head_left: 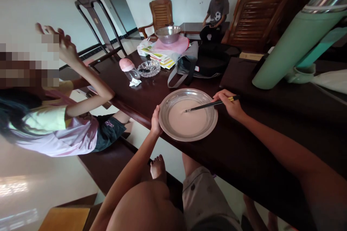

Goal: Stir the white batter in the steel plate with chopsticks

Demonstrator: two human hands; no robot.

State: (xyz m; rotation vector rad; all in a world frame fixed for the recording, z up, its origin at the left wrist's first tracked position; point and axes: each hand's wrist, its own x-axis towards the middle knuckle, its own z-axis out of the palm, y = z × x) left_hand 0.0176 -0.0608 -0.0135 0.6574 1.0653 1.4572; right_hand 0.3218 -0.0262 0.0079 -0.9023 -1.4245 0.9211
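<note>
A wide metal bowl (188, 136) rests at the edge of the dark wooden table, holding a pale beige liquid (187, 124). My left hand (156, 121) grips its left rim, the fingers partly hidden behind and under the bowl. Above the bowl's right side, my right hand (229, 104) is closed round a pair of black chopsticks (206, 105) with gold bands near their upper ends. The chopstick tips dip into the liquid near the bowl's middle and are coated with it.
Beyond the bowl stand a grey bag (187, 63), a glass ashtray (149, 68), a pink-capped bottle (128, 68) and another metal bowl (168, 35). A green thermos (295, 43) stands at right. One person (78, 115) sits close at left; another (217, 11) sits at the back.
</note>
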